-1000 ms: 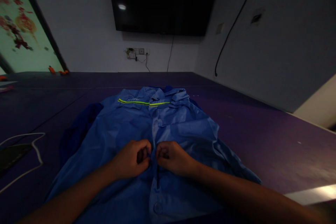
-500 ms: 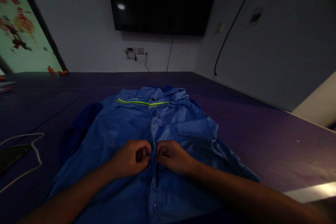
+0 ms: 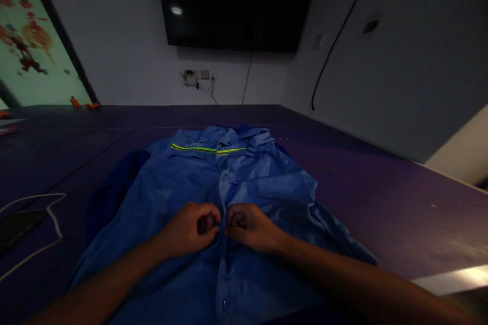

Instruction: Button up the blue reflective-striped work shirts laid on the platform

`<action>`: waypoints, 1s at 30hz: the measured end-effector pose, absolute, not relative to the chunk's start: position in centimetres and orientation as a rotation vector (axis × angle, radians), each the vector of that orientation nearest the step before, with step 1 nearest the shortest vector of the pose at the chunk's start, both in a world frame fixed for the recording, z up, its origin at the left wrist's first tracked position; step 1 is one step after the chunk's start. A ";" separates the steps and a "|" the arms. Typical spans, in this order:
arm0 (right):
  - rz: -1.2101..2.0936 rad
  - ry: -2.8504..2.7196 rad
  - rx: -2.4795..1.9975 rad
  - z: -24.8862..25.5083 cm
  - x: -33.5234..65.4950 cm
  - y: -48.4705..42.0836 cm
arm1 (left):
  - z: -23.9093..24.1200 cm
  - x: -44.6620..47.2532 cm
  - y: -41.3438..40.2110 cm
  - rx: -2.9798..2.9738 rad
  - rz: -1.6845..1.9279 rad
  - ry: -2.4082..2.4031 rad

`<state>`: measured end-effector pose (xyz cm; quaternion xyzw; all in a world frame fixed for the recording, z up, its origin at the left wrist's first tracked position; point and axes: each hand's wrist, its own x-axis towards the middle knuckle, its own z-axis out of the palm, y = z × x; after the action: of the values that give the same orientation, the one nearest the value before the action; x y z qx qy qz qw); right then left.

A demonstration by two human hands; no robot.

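Observation:
A blue work jacket point(image 3: 171, 183) with yellow-green chest stripes lies spread face up, its collar pointing away from me. At the middle of its front placket, my left hand point(image 3: 196, 228) pinches the fabric edge between thumb and forefinger. Close beside it, my right hand point(image 3: 251, 226) pinches the other side of the placket the same way. The fingertips hide whatever button or buttonhole lies between them. Nearer to me on the placket, a round blue button point(image 3: 229, 305) shows. Darker blue cloth point(image 3: 114, 188) sticks out from under the jacket on the left.
The jacket rests on a purple surface point(image 3: 381, 188). A white cable point(image 3: 55, 218) loops over a dark flat object point(image 3: 19, 228) at the left. Small orange things point(image 3: 91, 106) lie by the back wall. A television point(image 3: 236, 5) hangs above wall sockets point(image 3: 200, 75).
Both hands stay at the same spot on the placket, with only tiny finger movements. The jacket has not visibly moved.

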<state>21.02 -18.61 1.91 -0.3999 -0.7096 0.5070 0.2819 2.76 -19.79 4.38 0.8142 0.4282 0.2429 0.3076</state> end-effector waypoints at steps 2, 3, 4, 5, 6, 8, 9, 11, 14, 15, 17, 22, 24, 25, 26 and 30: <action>1.362 -1.895 -1.075 1.9 21.0 -18.6 | 4.3 2.8 -19.8 2.160 0.648 1.140; 1.367 -1.888 -1.079 1.9 21.0 -18.6 | 4.3 2.8 -19.8 2.163 0.650 1.142; 1.371 -1.882 -1.083 2.0 21.0 -18.6 | 4.2 2.8 -19.8 2.167 0.653 1.142; 1.374 -1.876 -1.084 2.0 21.0 -18.7 | 4.3 2.8 -19.8 2.172 0.660 1.142; 1.379 -1.872 -1.083 2.1 21.0 -18.7 | 4.3 2.8 -19.8 2.177 0.668 1.143; 1.390 -1.866 -1.079 2.3 20.9 -18.8 | 4.4 2.7 -19.8 2.181 0.685 1.143; 1.397 -1.861 -1.079 2.4 20.9 -18.8 | 4.5 2.7 -19.7 2.179 0.690 1.140; 1.414 -1.849 -1.087 2.6 20.8 -18.9 | 4.6 2.6 -19.7 2.163 0.677 1.128; 1.409 -1.840 -1.089 2.5 20.7 -18.9 | 4.6 2.6 -19.6 2.110 0.646 1.099; 1.395 -1.842 -1.084 2.5 20.7 -18.9 | 4.6 2.7 -19.6 2.085 0.641 1.097; 1.359 -1.859 -1.073 2.2 20.7 -18.8 | 4.5 2.8 -19.6 2.036 0.645 1.120; 1.299 -1.907 -1.081 2.0 20.7 -18.8 | 4.3 3.0 -19.6 1.976 0.642 1.209; 1.287 -1.903 -1.105 2.1 20.7 -18.8 | 4.2 3.0 -19.6 1.963 0.636 1.219; 1.283 -1.905 -1.115 2.1 20.6 -18.8 | 4.2 3.0 -19.6 1.957 0.633 1.221; 1.279 -1.908 -1.121 2.1 20.6 -18.8 | 4.2 3.0 -19.6 1.952 0.630 1.220; 1.257 -1.917 -1.118 2.0 20.6 -18.8 | 4.2 3.1 -19.8 1.950 0.630 1.198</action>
<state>20.63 -18.83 2.05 -0.4194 -0.7191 0.4714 0.2911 3.08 -19.76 4.20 0.7617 0.4679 0.2462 0.3746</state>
